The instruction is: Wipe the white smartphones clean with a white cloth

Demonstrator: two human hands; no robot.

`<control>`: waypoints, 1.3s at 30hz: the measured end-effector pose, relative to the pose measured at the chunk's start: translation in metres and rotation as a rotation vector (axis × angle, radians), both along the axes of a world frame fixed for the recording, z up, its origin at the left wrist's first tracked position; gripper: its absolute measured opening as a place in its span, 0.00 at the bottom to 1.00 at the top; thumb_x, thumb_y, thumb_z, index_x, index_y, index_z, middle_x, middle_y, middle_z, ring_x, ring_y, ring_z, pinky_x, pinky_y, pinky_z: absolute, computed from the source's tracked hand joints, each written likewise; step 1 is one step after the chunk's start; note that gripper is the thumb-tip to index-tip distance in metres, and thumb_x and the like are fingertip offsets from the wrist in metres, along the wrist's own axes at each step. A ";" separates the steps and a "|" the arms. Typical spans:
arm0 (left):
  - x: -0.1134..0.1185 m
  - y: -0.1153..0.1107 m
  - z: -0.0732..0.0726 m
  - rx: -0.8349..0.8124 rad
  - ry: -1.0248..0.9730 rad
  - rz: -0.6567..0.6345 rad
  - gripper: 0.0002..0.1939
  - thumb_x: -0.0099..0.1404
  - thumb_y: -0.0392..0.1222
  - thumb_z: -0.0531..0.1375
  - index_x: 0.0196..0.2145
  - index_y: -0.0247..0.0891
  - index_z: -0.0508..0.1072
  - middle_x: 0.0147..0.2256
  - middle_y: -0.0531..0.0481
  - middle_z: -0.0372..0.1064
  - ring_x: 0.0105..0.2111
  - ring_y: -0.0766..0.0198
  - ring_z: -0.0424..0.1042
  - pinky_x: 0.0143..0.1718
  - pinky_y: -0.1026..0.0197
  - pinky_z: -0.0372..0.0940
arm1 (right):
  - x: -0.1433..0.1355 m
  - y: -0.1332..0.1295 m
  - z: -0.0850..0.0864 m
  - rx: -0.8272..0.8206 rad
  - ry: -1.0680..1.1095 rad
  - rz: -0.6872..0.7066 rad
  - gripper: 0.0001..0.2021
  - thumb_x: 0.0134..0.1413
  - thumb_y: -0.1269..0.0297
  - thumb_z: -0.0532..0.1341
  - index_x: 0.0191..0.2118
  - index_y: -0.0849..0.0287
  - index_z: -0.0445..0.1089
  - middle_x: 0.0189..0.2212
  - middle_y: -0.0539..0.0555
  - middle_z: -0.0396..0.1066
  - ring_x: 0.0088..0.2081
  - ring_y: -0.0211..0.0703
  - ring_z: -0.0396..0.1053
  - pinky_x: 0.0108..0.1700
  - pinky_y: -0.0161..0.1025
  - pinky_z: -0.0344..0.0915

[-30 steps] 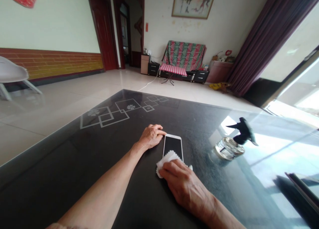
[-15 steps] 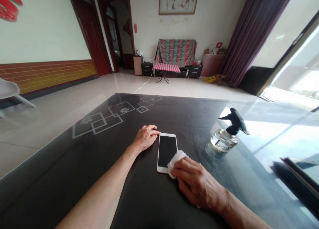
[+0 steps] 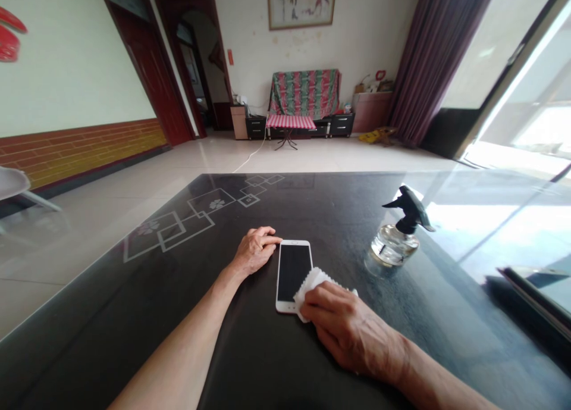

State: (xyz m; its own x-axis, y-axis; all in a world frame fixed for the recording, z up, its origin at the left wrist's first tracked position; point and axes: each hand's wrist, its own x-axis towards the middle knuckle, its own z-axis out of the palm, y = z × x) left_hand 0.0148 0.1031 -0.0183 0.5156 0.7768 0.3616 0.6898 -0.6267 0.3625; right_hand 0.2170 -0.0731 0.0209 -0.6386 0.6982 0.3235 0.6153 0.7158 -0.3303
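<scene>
A white smartphone (image 3: 295,270) with a dark screen lies flat on the black table (image 3: 147,315). My left hand (image 3: 255,249) rests on the table at its far left corner, fingers stretched out and a fingertip touching the phone's edge. My right hand (image 3: 345,321) is closed around a crumpled white cloth (image 3: 307,285) with a zigzag edge. The cloth covers the lower right part of the phone. To the right stands a clear spray bottle (image 3: 395,243) with a black trigger head, upright and apart from both hands.
At the table's right edge lies a dark flat object (image 3: 535,300), its kind unclear. Pale square and flower patterns (image 3: 187,228) mark the tabletop's left side. Beyond the table are a small striped folding table (image 3: 291,122), black drawers (image 3: 341,125) and a white chair (image 3: 15,187) at left.
The camera view has turned slightly, so everything sits a little further left. My right hand and the cloth have barely shifted over the phone's lower right corner. My left hand keeps its place.
</scene>
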 end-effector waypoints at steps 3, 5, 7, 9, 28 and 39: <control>0.000 0.000 0.000 0.002 -0.001 -0.004 0.17 0.60 0.31 0.58 0.40 0.50 0.79 0.49 0.55 0.70 0.46 0.58 0.68 0.52 0.54 0.64 | -0.008 -0.002 0.002 -0.010 -0.002 0.036 0.12 0.59 0.76 0.52 0.44 0.59 0.69 0.38 0.55 0.67 0.40 0.44 0.61 0.45 0.42 0.63; -0.001 0.000 -0.001 0.008 -0.002 -0.007 0.17 0.60 0.31 0.58 0.40 0.50 0.79 0.49 0.55 0.70 0.46 0.58 0.68 0.53 0.54 0.63 | -0.007 0.000 0.000 0.001 0.013 0.028 0.12 0.58 0.76 0.53 0.42 0.59 0.70 0.37 0.55 0.68 0.40 0.43 0.62 0.45 0.41 0.63; -0.002 0.001 -0.002 0.015 -0.003 -0.012 0.17 0.60 0.32 0.58 0.41 0.51 0.79 0.48 0.55 0.70 0.46 0.58 0.68 0.53 0.54 0.63 | -0.002 0.002 -0.004 0.022 0.035 -0.010 0.10 0.55 0.76 0.54 0.38 0.60 0.70 0.35 0.55 0.67 0.38 0.43 0.62 0.43 0.41 0.63; -0.002 0.002 -0.003 0.022 -0.005 -0.016 0.17 0.60 0.32 0.57 0.41 0.51 0.79 0.48 0.55 0.70 0.46 0.59 0.68 0.52 0.54 0.64 | 0.004 0.006 -0.007 0.044 0.052 -0.073 0.09 0.53 0.76 0.54 0.36 0.60 0.70 0.33 0.55 0.66 0.37 0.43 0.62 0.41 0.40 0.64; -0.001 0.002 -0.004 0.021 0.009 -0.005 0.17 0.60 0.32 0.57 0.40 0.51 0.79 0.48 0.55 0.70 0.46 0.59 0.68 0.53 0.54 0.63 | 0.012 0.036 -0.014 0.091 0.051 -0.270 0.10 0.60 0.75 0.52 0.37 0.59 0.70 0.33 0.55 0.67 0.39 0.43 0.64 0.43 0.39 0.65; 0.000 0.002 -0.005 0.025 0.005 -0.005 0.17 0.60 0.32 0.58 0.40 0.51 0.79 0.48 0.55 0.70 0.45 0.59 0.68 0.51 0.55 0.64 | 0.011 0.094 -0.012 0.131 0.027 -0.411 0.11 0.56 0.77 0.54 0.32 0.61 0.73 0.31 0.56 0.69 0.37 0.42 0.68 0.42 0.36 0.65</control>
